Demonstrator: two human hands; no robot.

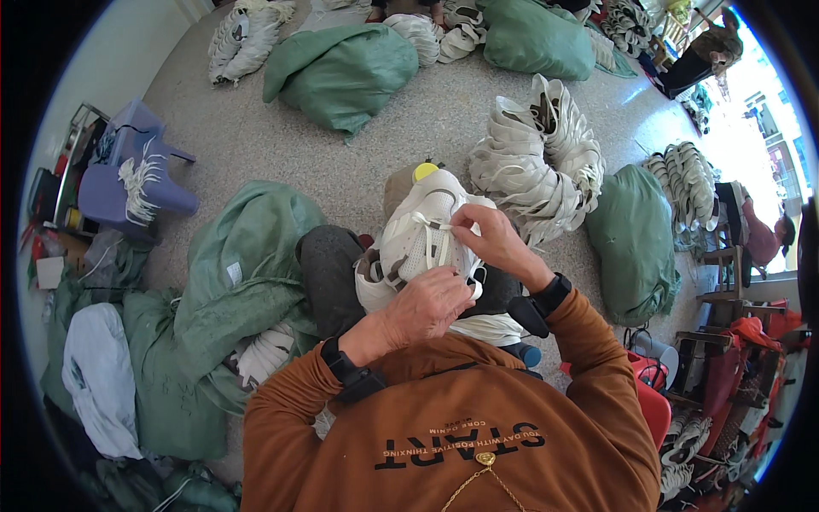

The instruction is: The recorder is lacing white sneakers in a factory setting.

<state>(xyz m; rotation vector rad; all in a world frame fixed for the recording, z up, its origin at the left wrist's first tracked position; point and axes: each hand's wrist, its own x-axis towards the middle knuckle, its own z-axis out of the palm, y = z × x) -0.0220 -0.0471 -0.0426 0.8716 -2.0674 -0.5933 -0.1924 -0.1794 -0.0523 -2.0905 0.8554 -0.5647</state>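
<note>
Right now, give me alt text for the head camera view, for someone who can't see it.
A person in a brown sweatshirt holds a white shoe upper in their lap, left hand gripping it, right hand pinching its white lace. Green sacks and a stack of white uppers lie on the speckled floor.

A person seen from above, wearing a rust-orange long-sleeved sweatshirt (478, 427) with dark printed lettering across the chest and a thin dark strap crossing it. A fine gold chain with a small round pendant (485, 459) hangs at the front. Both sleeves reach the wrists. Each of the 2 wrists carries a black band (351, 374) with a chunky black block on it, the second one (539, 305) on the right. The left hand (426, 309) and right hand (495, 243) are bare, with no gloves
</note>
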